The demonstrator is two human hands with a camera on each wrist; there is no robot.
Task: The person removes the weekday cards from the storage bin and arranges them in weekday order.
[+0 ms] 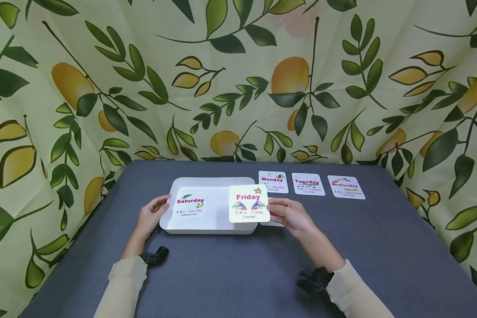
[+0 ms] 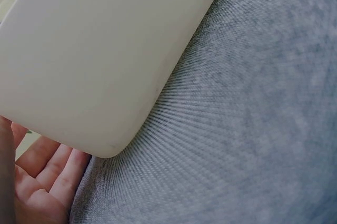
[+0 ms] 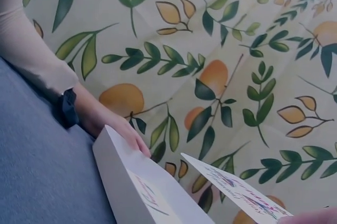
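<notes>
My right hand pinches the right edge of a white "Friday" card, printed with a star and colourful figures. The card is raised, overlapping the right end of a white tray in the head view. In the right wrist view, the card tilts above the tray. My left hand holds the tray's left end, its fingers at the rim. Inside the tray, on the left, lies a "Saturday" card. The left wrist view shows the tray's outer wall with fingers against its end.
Right of the tray, "Monday", "Tuesday" and "Wednesday" cards lie in a row on the grey tabletop. Another card is mostly hidden beneath my right hand. A leaf-patterned curtain hangs behind.
</notes>
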